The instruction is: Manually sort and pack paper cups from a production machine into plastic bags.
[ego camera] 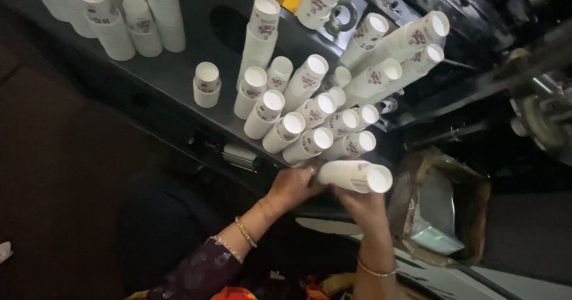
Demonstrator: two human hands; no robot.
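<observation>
My left hand (292,187) and right hand (361,207) grip a stack of white paper cups (354,176) at the dark shelf's (173,73) near edge, beside more cup stacks (310,112).

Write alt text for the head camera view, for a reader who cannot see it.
Seen from above, the person's left hand and right hand together hold a stack of white paper cups on its side. Beyond the hands, many more stacks of printed paper cups stand crowded on a dark shelf, with an open cardboard box to the right.
</observation>
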